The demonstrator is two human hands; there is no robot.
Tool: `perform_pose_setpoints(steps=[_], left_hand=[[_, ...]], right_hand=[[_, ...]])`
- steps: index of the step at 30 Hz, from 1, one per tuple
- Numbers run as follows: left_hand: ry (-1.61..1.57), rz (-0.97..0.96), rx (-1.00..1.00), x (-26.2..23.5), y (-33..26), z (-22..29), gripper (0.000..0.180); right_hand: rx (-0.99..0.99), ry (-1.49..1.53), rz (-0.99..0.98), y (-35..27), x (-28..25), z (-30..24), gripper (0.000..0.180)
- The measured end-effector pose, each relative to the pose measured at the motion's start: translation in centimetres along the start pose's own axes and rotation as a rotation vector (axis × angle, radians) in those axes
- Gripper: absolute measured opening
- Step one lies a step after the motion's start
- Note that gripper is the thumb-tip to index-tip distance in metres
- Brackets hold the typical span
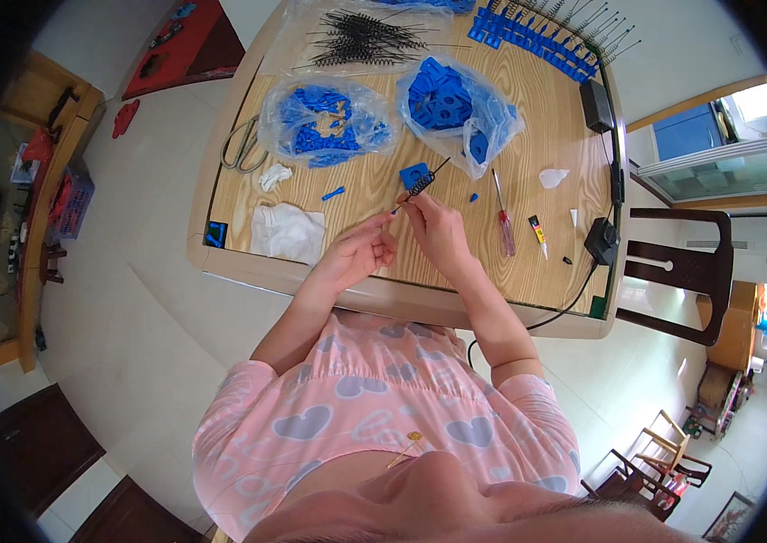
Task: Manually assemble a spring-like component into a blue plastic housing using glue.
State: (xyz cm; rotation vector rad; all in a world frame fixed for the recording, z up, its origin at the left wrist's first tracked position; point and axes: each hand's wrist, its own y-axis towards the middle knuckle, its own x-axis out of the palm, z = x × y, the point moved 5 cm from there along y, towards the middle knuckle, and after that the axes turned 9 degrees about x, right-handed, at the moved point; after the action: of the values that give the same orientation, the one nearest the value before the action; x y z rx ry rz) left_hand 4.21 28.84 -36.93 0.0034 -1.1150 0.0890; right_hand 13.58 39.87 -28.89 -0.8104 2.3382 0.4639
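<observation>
Between the fingers of my right hand (438, 233) is a thin black wire spring (420, 184), tilted with its straight end up to the right. My left hand (358, 255) is closed at the lower end of the same wire, where a tiny bit of blue shows at the fingertips. A square blue plastic piece (413, 174) is right behind the coil; whether it touches the spring I cannot tell. A small blue plastic part (334, 194) lies left of my hands, and a smaller blue bit (474, 197) to their right.
Bags of blue parts (370, 136) (440, 95) and a pile of black springs (365, 38) lie farther back. Blue pieces with springs (537, 45) line the far right edge. Scissors (246, 149), a white cloth (288, 233), a screwdriver (505, 226) and a glue tube (538, 233) flank my hands.
</observation>
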Motion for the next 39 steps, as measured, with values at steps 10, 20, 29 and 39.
perform_pose_setpoints(steps=[10, 20, 29, 39], left_hand=[[-0.003, -0.007, -0.003, -0.05, 0.01, -0.01, 0.043], [-0.029, -0.018, -0.004, -0.01, 0.09, -0.02, 0.042], [-0.009, -0.005, -0.002, 0.06, -0.01, 0.08, 0.043], [-0.011, -0.014, -0.003, 0.05, 0.04, 0.11, 0.044]], right_hand=[[0.005, -0.004, -0.006, -0.02, 0.14, 0.22, 0.011], [-0.015, -0.020, -0.002, -0.01, 0.03, -0.08, 0.011], [-0.007, -0.009, -0.001, -0.02, 0.09, 0.01, 0.010], [-0.016, -0.017, -0.001, 0.01, 0.01, -0.12, 0.011]])
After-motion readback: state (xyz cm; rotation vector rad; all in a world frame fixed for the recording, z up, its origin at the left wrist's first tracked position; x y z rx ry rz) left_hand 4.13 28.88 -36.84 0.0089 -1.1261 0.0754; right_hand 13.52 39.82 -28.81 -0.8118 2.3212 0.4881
